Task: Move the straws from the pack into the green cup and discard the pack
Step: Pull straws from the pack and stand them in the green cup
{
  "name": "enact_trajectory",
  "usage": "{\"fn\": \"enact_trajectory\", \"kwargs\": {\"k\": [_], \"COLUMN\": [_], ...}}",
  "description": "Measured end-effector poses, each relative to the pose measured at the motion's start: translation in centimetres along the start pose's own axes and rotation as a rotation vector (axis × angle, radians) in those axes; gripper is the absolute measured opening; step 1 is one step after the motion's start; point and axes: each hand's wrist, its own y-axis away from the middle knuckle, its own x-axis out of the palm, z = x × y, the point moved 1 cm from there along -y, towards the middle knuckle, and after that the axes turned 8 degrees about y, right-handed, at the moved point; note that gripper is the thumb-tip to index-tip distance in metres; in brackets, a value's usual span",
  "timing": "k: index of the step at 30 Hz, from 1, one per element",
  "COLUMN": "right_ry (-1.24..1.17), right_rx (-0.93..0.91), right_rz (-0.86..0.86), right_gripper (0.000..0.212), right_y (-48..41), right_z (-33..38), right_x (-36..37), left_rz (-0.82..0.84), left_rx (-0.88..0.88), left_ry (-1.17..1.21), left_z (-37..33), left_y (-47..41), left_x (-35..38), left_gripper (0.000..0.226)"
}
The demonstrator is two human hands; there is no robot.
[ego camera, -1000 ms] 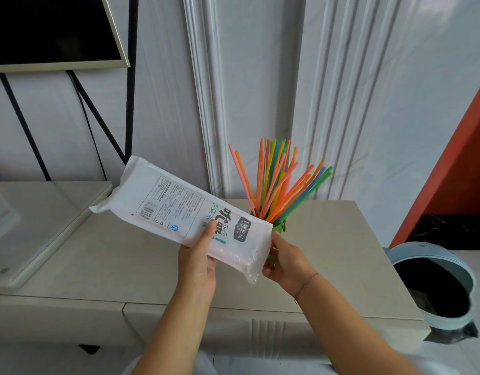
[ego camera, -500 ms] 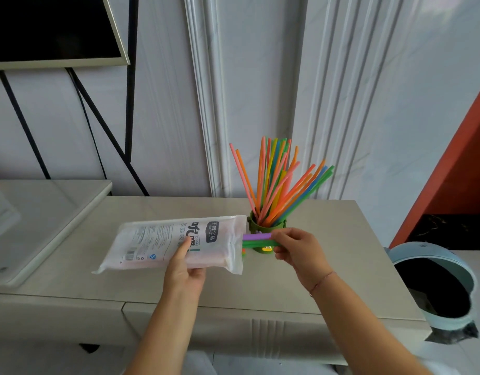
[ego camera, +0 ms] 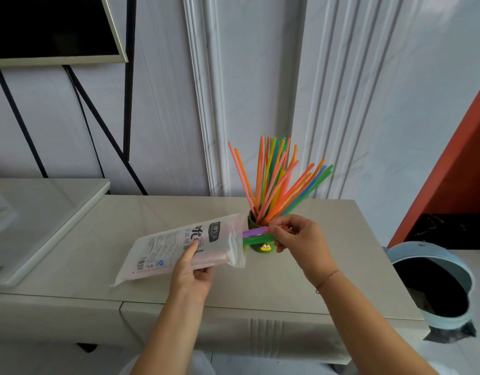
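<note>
Head view: left grip (ego camera: 191, 269) curls round the pack (ego camera: 174, 246); right grip (ego camera: 301, 239) pinches straws (ego camera: 256, 236) at its mouth

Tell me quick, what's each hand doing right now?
Left hand: grips the straw pack.
Right hand: pinches purple and green straws sticking out of the pack.

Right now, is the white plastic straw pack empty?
Not empty: purple and green straws stick out the open end of the white plastic pack, pinched by the right hand; the left hand grips it.
</note>
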Motion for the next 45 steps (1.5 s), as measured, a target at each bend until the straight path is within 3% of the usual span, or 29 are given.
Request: {"fn": "enact_trajectory", "kwargs": {"k": [10,17,21,30,40,45], "right_ry": [-0.256,-0.645,-0.645,-0.603,-0.562,-0.511], "right_rx": [0.145,0.260,0.246,0.257,0.310,0.257], "right_rz": [-0.072,0.089,0.108,-0.101,0.036,0.008], "right_gripper": [0.014,0.025,0.013,0.012,0.014,0.011], "right_y": [-0.7,0.2,0.5,-0.9,-0.2,-0.4], "right_z": [-1.3,-1.4,-1.7,-1.8,-2.3,-2.0], "right_x": [-2.5,0.3,1.1,-2.0,0.4,0.0], "left_rz": [-0.063,-0.048,-0.045,-0.038,0.014,-0.012], "left_rx": [0.017,0.015,0.014,0.065,0.045,0.037], "left_ry": [0.050,0.048,0.050,0.018,-0.128,-0.111], "left_z": [-1.0,0.0,0.0,-1.7,0.0,-0.4], "left_y": [-0.2,0.1,0.2,-0.2,0.5,0.4], "left_x": [0.0,0.2,0.4,0.1,0.7,0.5], "left_gripper": [0.020,0.023,0.020,0.020,0.030,0.030]}}
